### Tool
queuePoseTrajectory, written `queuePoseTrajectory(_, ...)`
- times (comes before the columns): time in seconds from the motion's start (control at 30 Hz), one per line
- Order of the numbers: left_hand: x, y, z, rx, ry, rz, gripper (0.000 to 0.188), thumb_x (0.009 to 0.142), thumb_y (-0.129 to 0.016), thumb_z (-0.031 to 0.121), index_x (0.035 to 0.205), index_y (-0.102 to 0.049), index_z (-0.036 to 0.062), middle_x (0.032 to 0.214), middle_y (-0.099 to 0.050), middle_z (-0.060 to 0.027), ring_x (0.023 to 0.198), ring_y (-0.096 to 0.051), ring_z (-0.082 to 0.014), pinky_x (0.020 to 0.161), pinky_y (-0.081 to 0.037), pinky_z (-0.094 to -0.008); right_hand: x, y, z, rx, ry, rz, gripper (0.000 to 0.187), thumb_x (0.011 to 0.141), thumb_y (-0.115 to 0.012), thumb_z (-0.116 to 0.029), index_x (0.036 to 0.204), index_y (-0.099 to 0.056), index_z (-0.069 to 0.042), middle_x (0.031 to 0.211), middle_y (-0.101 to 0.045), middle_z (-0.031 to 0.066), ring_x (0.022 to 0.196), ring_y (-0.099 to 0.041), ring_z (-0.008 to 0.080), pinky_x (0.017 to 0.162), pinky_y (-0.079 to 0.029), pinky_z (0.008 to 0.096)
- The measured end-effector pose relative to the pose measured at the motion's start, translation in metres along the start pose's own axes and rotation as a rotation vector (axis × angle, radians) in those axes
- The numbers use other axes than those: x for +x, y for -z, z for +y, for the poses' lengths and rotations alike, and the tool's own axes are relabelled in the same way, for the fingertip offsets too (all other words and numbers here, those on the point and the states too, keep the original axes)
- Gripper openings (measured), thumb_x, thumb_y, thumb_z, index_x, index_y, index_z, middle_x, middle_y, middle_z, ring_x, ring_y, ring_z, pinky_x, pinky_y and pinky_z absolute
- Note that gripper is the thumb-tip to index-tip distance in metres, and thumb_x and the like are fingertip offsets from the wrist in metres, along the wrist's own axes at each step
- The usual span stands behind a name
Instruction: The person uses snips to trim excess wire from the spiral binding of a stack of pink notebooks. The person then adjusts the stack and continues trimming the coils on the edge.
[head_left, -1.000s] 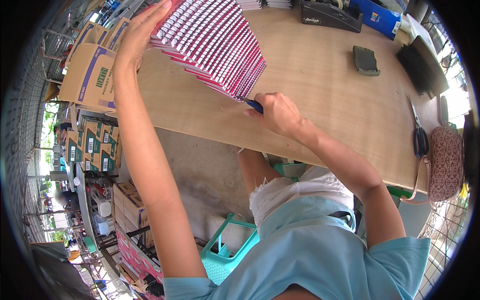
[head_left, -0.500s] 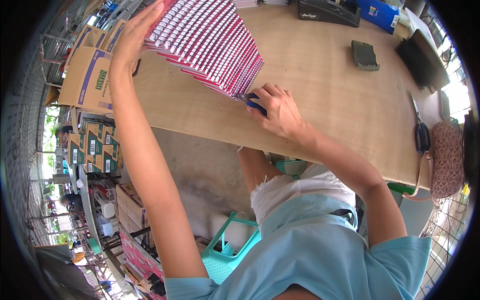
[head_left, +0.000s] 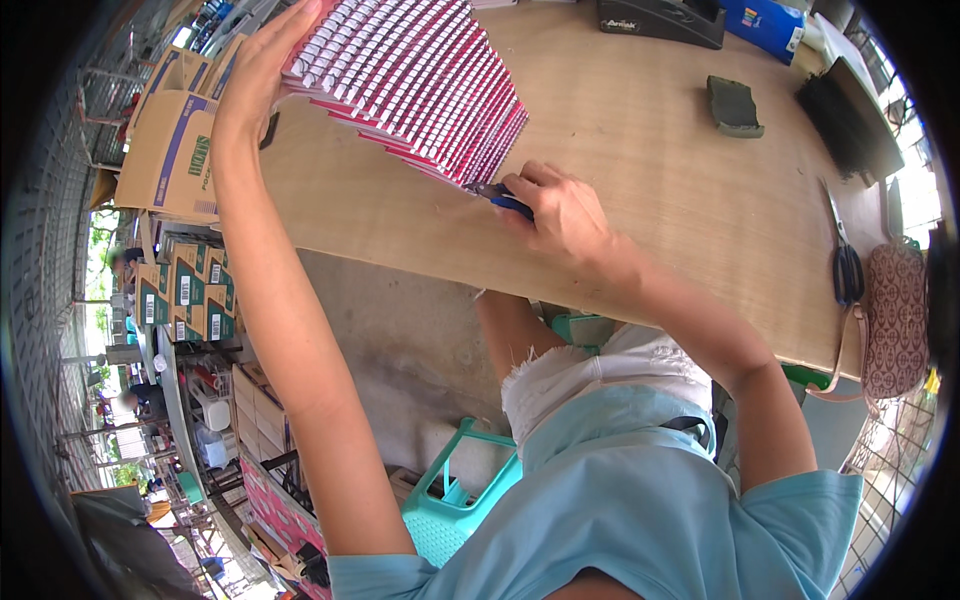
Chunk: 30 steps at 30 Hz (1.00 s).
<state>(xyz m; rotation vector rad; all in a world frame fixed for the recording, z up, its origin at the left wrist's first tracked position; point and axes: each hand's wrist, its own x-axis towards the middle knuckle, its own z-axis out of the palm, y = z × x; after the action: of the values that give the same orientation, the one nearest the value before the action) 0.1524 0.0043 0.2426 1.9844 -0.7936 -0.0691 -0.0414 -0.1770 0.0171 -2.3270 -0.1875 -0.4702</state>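
A tall stack of spiral-bound notebooks (head_left: 420,85) with red covers and white wire coils stands on the wooden table, its coil side toward me. My left hand (head_left: 258,75) lies flat against the upper left of the stack, fingers stretched out along the top. In my right hand (head_left: 562,208) is a pair of blue-handled pliers (head_left: 511,202), gripped with the fingers wrapped round. Their dark jaws touch the coil ends at the lower corner of the stack, near the tabletop. Whether the jaws are closed on a wire is too small to tell.
On the table (head_left: 640,190) lie a dark green block (head_left: 734,106), a black brush (head_left: 848,122) and scissors (head_left: 846,262). A black tape dispenser (head_left: 660,22) and blue packet (head_left: 765,28) stand behind. A patterned pouch (head_left: 896,320) sits right, cardboard boxes (head_left: 165,150) left, a teal stool (head_left: 465,500) below.
The view has shifted slightly. The pliers' jaws remain at the stack's lower corner, and my right hand has turned a little. My left hand keeps its place against the notebooks.
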Motion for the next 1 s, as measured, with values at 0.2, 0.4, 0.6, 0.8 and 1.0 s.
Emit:
queuePoseTrajectory(0.2,0.009,0.008,-0.020,-0.024,-0.002,-0.014,0.053,0.101,-0.053,0.035,0.143,-0.050,0.0027,0.145,-0.052,-0.0095,0.134,-0.049,-0.0183,0.111,-0.036,-0.0290,-0.007,0.002,0.001,0.012,-0.047,0.004,0.029,0.083,-0.070,-0.025,0.104,-0.069,-0.004,0.095,-0.064,0.0161,0.094,-0.063,0.0358,0.080,-0.051,0.0466)
queuePoseTrajectory(0.4,0.006,0.034,-0.044,-0.598,0.053,0.004,0.057,0.099,-0.058,0.026,0.145,-0.042,-0.0051,0.141,-0.054,-0.0137,0.130,-0.052,-0.0201,0.109,-0.038,-0.0284,-0.003,-0.007,-0.013,0.140,-0.199,-0.027,0.029,0.083,-0.068,-0.029,0.100,-0.072,-0.005,0.094,-0.064,0.0175,0.091,-0.064,0.0373,0.084,-0.048,0.0498)
queuePoseTrajectory(0.6,-0.013,-0.009,0.021,-0.129,0.039,-0.001,0.057,0.099,-0.060,0.026,0.144,-0.043,-0.0052,0.142,-0.054,-0.0145,0.130,-0.052,-0.0202,0.109,-0.039,-0.0284,-0.003,-0.009,-0.010,0.152,-0.195,-0.014,0.027,0.083,-0.068,-0.026,0.099,-0.072,-0.005,0.093,-0.064,0.0171,0.083,-0.065,0.0374,0.080,-0.050,0.0490)
queuePoseTrajectory(0.8,-0.014,-0.008,0.020,-0.140,0.034,0.000,0.055,0.098,-0.061,0.027,0.142,-0.047,-0.0035,0.138,-0.057,-0.0122,0.124,-0.056,-0.0187,0.105,-0.042,-0.0271,-0.004,-0.012,-0.010,0.148,-0.168,0.007,0.027,0.083,-0.070,-0.025,0.101,-0.072,-0.005,0.092,-0.064,0.0166,0.083,-0.066,0.0369,0.078,-0.051,0.0483)
queuePoseTrajectory(1.0,-0.023,-0.022,0.031,-0.102,0.058,0.076,0.050,0.098,-0.062,0.029,0.139,-0.054,0.0018,0.130,-0.063,-0.0077,0.112,-0.061,-0.0152,0.095,-0.048,-0.0246,-0.004,-0.011,-0.010,0.157,-0.159,0.033,0.027,0.084,-0.070,-0.025,0.101,-0.071,-0.004,0.092,-0.064,0.0171,0.083,-0.066,0.0373,0.077,-0.052,0.0479)
